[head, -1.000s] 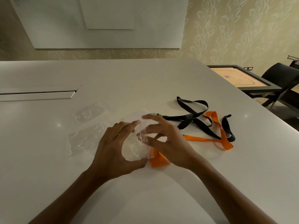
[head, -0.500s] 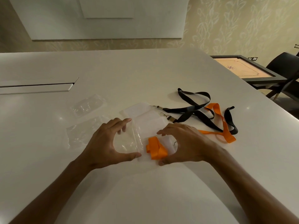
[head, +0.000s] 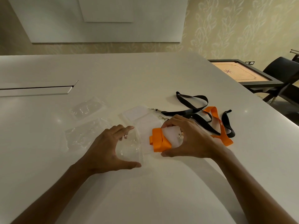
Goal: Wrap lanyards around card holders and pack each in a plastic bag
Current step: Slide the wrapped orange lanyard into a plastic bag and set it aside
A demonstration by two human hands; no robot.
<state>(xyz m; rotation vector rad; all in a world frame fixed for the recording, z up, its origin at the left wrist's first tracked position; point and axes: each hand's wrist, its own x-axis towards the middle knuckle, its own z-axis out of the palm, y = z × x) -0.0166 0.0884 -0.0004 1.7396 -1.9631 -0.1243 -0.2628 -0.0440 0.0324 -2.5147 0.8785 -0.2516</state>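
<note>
Since the earlier frame the right hand (head: 189,138) has lifted the orange-wrapped card holder (head: 168,138), pinched between thumb and fingers, just right of the plastic bag (head: 129,147) gripped by the left hand (head: 106,151); keep the mouth spread and feed the wrapped end squarely.

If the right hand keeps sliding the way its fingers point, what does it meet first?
The right hand, holding the orange-wrapped card holder, points left toward the clear plastic bag held by the left hand. The bag's mouth likely comes first.
</note>
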